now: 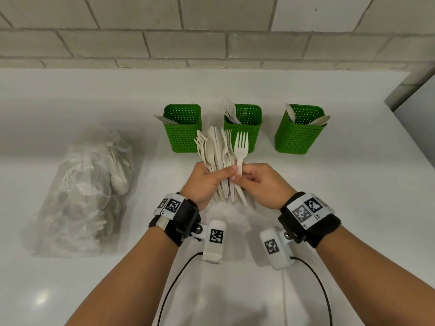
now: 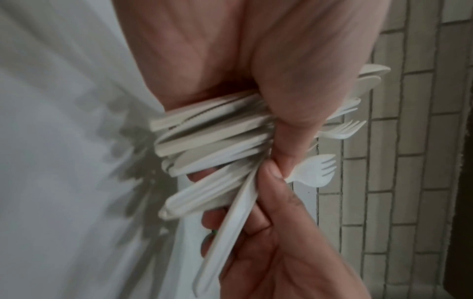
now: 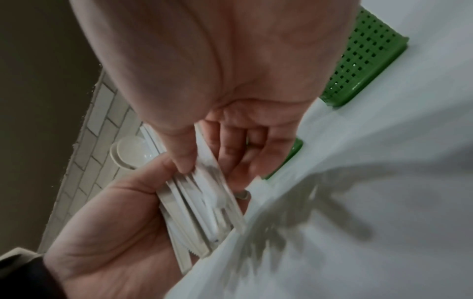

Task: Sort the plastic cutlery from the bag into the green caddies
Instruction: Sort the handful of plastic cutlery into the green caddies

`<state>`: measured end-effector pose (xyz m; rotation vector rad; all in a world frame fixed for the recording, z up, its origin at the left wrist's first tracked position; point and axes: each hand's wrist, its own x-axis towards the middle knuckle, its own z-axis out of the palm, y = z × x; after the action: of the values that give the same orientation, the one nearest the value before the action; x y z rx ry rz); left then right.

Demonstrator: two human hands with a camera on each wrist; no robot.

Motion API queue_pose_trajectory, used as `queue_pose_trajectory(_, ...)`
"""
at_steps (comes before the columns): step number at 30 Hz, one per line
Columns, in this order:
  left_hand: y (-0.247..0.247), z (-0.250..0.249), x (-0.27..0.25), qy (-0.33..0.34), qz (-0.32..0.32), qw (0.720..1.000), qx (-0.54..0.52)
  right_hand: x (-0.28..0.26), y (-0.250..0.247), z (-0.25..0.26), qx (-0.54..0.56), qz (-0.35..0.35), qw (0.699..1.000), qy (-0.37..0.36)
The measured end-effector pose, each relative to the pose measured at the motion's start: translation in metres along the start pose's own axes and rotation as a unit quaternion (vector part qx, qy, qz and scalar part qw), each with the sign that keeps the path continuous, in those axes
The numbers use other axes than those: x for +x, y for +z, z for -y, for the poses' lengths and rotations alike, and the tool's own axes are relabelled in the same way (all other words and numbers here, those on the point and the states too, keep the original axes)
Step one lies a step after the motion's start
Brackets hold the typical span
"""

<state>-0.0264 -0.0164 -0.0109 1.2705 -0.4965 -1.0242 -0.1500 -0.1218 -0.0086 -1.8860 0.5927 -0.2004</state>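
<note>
My left hand (image 1: 207, 182) grips a fanned bundle of white plastic cutlery (image 1: 217, 151) above the counter, in front of the caddies. My right hand (image 1: 256, 182) pinches the handle of one white fork (image 1: 241, 147) at the bundle's right side, tines up. Three green caddies stand in a row: the left caddy (image 1: 184, 130) holds knives, the middle caddy (image 1: 246, 123) holds forks, the right caddy (image 1: 300, 130) holds spoons. In the left wrist view my thumb wraps the bundle (image 2: 212, 133) and the fork (image 2: 314, 172) sticks out. The right wrist view shows the handles (image 3: 202, 208) between both hands.
A clear plastic bag (image 1: 87, 191) with more cutlery lies on the white counter (image 1: 353, 184) to the left. A tiled wall (image 1: 211, 31) runs behind the caddies. A grey panel (image 1: 414, 109) stands at the far right. Cables trail from the wrist cameras near the front.
</note>
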Motion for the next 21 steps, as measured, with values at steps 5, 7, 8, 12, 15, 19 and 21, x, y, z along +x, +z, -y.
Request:
queue_pose_trajectory(5,-0.002,-0.004,-0.001,-0.012,-0.003,1.000,-0.020,-0.002,-0.001,0.001,0.040,0.002,0.999,-0.005)
queue_pose_trajectory(7,-0.002,-0.007,-0.002,-0.011,-0.005,1.000,-0.023,-0.005,-0.002,0.005,0.084,0.000,0.996,-0.002)
queue_pose_trajectory(8,-0.001,-0.008,-0.002,-0.010,-0.012,1.000,-0.024,-0.006,-0.002,0.006,0.113,-0.007,0.994,0.009)
queue_pose_trajectory(12,0.002,-0.010,-0.002,-0.020,-0.019,0.999,-0.030,-0.006,0.005,0.009,0.183,-0.039,0.981,0.060)
queue_pose_trajectory(15,0.002,-0.011,-0.003,-0.035,-0.011,0.998,-0.042,-0.003,0.005,0.007,0.164,-0.071,0.982,0.059)
queue_pose_trajectory(19,0.000,-0.007,-0.004,-0.039,-0.018,0.999,-0.033,0.002,0.001,0.011,0.177,-0.102,0.976,0.079)
queue_pose_trajectory(21,0.003,-0.006,-0.005,-0.042,0.004,0.999,-0.012,0.004,0.006,0.014,0.142,-0.111,0.981,0.066)
